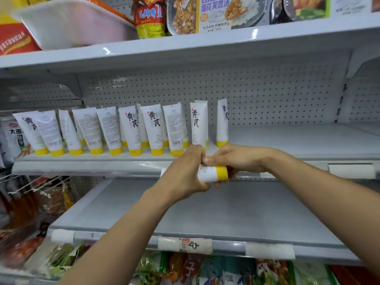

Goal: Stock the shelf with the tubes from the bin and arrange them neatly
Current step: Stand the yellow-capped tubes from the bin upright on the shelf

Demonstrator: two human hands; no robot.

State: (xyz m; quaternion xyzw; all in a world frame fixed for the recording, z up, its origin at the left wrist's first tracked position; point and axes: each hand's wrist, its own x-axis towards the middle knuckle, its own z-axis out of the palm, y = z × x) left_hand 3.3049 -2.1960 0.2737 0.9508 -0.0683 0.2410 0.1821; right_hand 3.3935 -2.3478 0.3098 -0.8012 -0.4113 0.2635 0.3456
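"黄芪" on tubes [153, 128]; handwritten "4" on shelf tag [194, 245].

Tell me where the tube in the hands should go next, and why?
Probably stand the held tube cap-down on the middle shelf, right of the last standing tube. Both the left hand and right hand grip it sideways; the row stands on yellow caps.

The tubes [131, 128] on the shelf [287, 140] are white with yellow caps; some faces carry large black characters and a small red seal, others fine grey print and a black barcode. The held tube [213, 173] has the same white body and yellow cap. The shelf is pale grey, its back panel [267, 89] patterned with a regular grid of dark holes; the bin [72, 27] is white, and the price label [194, 244] is red and white with black handwriting.
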